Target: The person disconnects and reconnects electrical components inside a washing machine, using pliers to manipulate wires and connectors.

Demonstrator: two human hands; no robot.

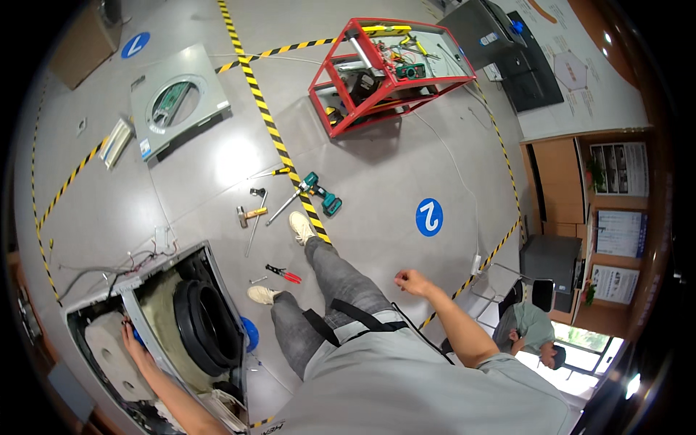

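An opened washing machine body (209, 264) lies at the lower left, its black rubber door seal (206, 326) and drum area exposed. My left hand (135, 348) reaches into it, fingers stretched along a pale counterweight block (109, 346) beside the metal crossbar (148, 326). Something small and blue shows by those fingers; whether I touch it is unclear. In mid-air to the right of my legs, my right hand (413, 283) is closed with fingers curled together. What they hold, if anything, is too small to make out.
On the floor lie red-handled pliers (284, 274), a hammer (251, 214), a ratchet wrench (257, 221), a screwdriver (272, 173) and a cordless drill (319, 192). A detached front panel (185, 109) lies beyond. A red tool cart (341, 123) stands ahead. Someone (533, 326) sits at right.
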